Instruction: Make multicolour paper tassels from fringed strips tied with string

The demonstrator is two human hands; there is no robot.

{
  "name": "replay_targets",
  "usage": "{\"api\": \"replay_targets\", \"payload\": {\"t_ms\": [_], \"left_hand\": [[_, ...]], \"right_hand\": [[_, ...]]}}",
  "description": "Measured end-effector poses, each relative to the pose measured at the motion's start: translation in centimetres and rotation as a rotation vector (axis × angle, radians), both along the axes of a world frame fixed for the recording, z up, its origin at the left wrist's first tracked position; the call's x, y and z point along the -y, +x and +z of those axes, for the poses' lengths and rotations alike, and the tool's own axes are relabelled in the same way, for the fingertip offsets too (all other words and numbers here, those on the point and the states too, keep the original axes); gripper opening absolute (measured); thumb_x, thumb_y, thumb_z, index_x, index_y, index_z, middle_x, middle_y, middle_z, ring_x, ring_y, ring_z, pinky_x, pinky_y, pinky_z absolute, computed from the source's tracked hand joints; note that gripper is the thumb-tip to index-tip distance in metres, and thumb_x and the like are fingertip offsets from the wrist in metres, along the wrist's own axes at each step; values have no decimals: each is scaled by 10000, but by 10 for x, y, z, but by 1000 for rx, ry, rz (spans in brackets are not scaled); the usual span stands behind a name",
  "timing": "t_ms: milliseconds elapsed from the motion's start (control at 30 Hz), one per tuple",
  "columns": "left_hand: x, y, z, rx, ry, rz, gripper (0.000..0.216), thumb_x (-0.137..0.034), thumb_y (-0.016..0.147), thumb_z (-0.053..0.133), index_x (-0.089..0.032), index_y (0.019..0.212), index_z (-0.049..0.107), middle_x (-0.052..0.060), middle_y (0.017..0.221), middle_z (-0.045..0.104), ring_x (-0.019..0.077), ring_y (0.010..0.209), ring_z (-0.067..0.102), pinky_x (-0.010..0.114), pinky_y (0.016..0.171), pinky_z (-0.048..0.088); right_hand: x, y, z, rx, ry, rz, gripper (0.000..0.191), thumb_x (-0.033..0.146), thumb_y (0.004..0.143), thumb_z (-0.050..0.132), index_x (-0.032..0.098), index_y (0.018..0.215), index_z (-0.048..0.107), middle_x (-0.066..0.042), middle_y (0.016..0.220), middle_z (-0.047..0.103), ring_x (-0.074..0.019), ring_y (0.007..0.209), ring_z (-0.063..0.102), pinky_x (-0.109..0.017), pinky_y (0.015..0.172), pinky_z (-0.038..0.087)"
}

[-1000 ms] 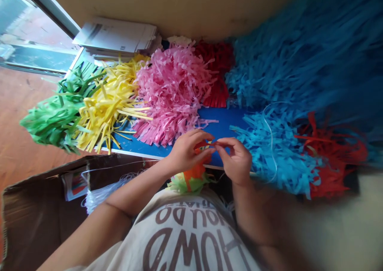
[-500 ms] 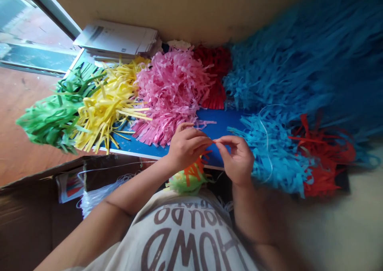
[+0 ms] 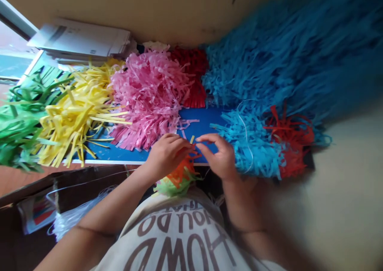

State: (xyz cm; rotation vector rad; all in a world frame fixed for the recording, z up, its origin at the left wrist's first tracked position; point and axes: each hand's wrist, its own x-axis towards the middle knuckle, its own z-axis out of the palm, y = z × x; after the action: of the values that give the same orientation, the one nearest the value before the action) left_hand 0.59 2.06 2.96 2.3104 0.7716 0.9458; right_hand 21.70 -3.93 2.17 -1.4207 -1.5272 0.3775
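Observation:
My left hand [image 3: 170, 153] is closed, fingertips pinching the top of an orange tissue-paper fringe [image 3: 178, 176]. A short yellow strip [image 3: 192, 139] pokes up by those fingertips. Facing it, my right hand [image 3: 220, 156] has thumb and index finger slightly apart, close to the orange strip ends. Below the orange fringe hangs a light green fringe [image 3: 173, 187], just above the lettered shirt. What lies inside the left fingers is hidden.
On the blue table [image 3: 197, 114] lie green [image 3: 20, 123], yellow [image 3: 74, 111], pink [image 3: 152, 87], dark red [image 3: 194, 75] and light blue [image 3: 254, 143] fringes, with a red fringe [image 3: 291, 143] rightmost. A paper stack [image 3: 83, 40] sits behind. White string [image 3: 68, 219] hangs below left.
The view has shifted, so the table things sit further left. My right thumb and index finger have parted from their pinch on the orange paper. A yellow strip now shows between the hands.

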Motion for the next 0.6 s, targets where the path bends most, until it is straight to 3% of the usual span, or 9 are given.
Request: {"api": "replay_targets", "payload": {"t_ms": [33, 100, 167, 267, 333, 433, 533, 600], "left_hand": [[1, -9, 8, 54, -51, 10, 71, -247, 918, 662, -213, 896, 720, 4, 792, 744, 131, 701, 684, 261, 695, 554], [2, -29, 25, 229, -157, 26, 47, -228, 863, 735, -253, 901, 750, -11, 784, 744, 136, 689, 695, 247, 609, 567], [4, -43, 39, 405, -259, -20, 89, -235, 820, 786, -294, 886, 779, -23, 748, 742, 155, 658, 699, 278, 558, 587], [6, -51, 46, 541, -379, -50, 74, -255, 813, 797, -312, 860, 800, -29, 716, 738, 155, 590, 669, 304, 479, 567], [6, -52, 44, 528, -391, 14, 70, -239, 814, 794, -302, 845, 800, -29, 701, 735, 149, 589, 658, 293, 468, 546], [4, -55, 37, 473, -381, 64, 53, -209, 823, 783, -260, 808, 785, -24, 670, 729, 137, 587, 660, 255, 460, 529], [3, -57, 31, 464, -484, 82, 45, -206, 831, 775, -221, 790, 766, -15, 694, 734, 116, 570, 659, 214, 457, 525], [5, -54, 27, 466, -576, 95, 46, -237, 829, 779, -216, 794, 757, -9, 712, 732, 111, 575, 660, 202, 478, 530]], "right_hand": [[-10, 19, 3, 56, -15, -44, 67, 303, 897, 679, 264, 943, 709, -27, 952, 734, -193, 882, 685, -340, 819, 559], [-40, 63, 6, 210, -52, -305, 113, 315, 899, 664, 231, 866, 732, -63, 946, 724, -218, 870, 673, -378, 854, 539], [-77, 102, 3, 429, -283, -542, 158, 282, 900, 647, 166, 889, 752, -137, 986, 713, -281, 957, 670, -443, 903, 507], [-124, 133, -8, 665, -699, -648, 314, 336, 871, 703, 42, 970, 749, -276, 1055, 691, -390, 1068, 647, -507, 883, 487], [-139, 138, -12, 712, -847, -625, 332, 300, 842, 737, 9, 999, 746, -313, 1088, 684, -405, 1088, 644, -484, 857, 484], [-129, 143, -4, 683, -840, -580, 345, 321, 906, 647, 36, 1069, 756, -289, 1129, 693, -355, 1102, 655, -418, 832, 454], [-98, 154, 12, 649, -679, -619, 465, 425, 965, 509, 66, 1121, 759, -266, 1096, 716, -318, 1092, 667, -387, 786, 417], [-76, 160, 20, 623, -546, -645, 458, 414, 961, 511, 60, 1094, 768, -255, 1029, 737, -294, 1032, 689, -360, 756, 408]]}}
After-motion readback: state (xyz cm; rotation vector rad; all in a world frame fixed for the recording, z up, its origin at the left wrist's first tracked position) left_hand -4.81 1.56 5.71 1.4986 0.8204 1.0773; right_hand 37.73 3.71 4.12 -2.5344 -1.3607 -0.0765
